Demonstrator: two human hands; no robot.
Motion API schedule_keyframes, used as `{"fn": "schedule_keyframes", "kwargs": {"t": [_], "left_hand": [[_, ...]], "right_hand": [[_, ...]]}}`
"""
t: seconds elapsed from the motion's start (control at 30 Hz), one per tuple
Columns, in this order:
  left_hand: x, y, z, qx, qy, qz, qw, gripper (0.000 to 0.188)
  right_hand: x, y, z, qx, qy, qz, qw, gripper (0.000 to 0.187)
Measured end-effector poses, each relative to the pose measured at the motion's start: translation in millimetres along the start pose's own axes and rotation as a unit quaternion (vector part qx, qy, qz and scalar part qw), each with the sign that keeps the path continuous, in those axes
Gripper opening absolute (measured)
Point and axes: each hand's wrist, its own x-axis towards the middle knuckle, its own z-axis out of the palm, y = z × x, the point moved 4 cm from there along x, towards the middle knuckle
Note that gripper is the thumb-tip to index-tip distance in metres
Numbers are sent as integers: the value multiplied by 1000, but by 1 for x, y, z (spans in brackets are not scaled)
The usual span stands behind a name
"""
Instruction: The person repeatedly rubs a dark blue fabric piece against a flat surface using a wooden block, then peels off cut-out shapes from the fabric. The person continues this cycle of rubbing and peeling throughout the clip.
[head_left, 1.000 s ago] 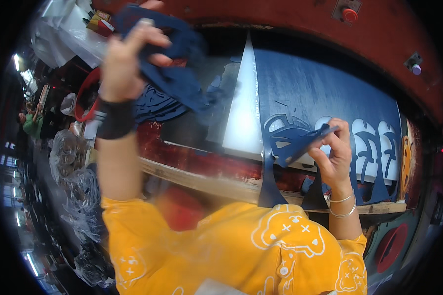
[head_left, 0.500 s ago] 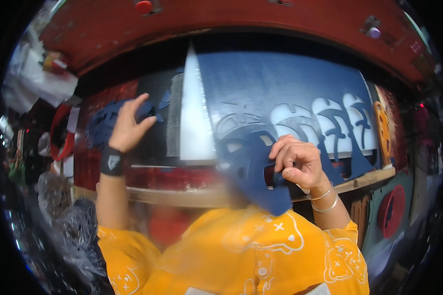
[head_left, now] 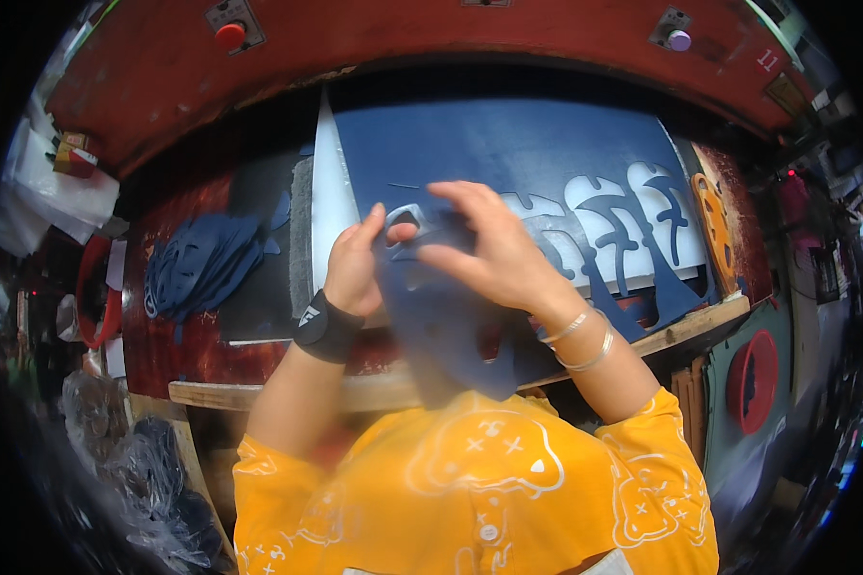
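Blue cut piece [head_left: 436, 321] hangs over the front edge of the worn red table [head_left: 192, 356]; it looks light, thin and bendable, so its upper rim seems the good place to hold. There the left hand [head_left: 357, 268] pinches it; the right hand [head_left: 494, 251] has fingers spread, touching or not I cannot tell. Beyond lies a blue sheet [head_left: 508, 134] with openings; leftward, a blue pile [head_left: 201, 266].

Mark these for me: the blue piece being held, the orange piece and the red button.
Blue piece [head_left: 460, 299]: head view, middle of its motion-blurred body.
Orange piece [head_left: 712, 223]: head view, middle of its face.
Red button [head_left: 229, 37]: head view, its round cap.
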Motion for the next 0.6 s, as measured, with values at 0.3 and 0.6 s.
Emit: {"fn": "schedule_keyframes", "kwargs": {"t": [0.3,0.6], "left_hand": [[7,8,-9,68,36,29,997,36],[5,21,-2,257,52,107,959,44]], "right_hand": [[25,6,33,-102,-38,-10,994,35],[12,-3,17,-96,4,-169,981,15]]}}
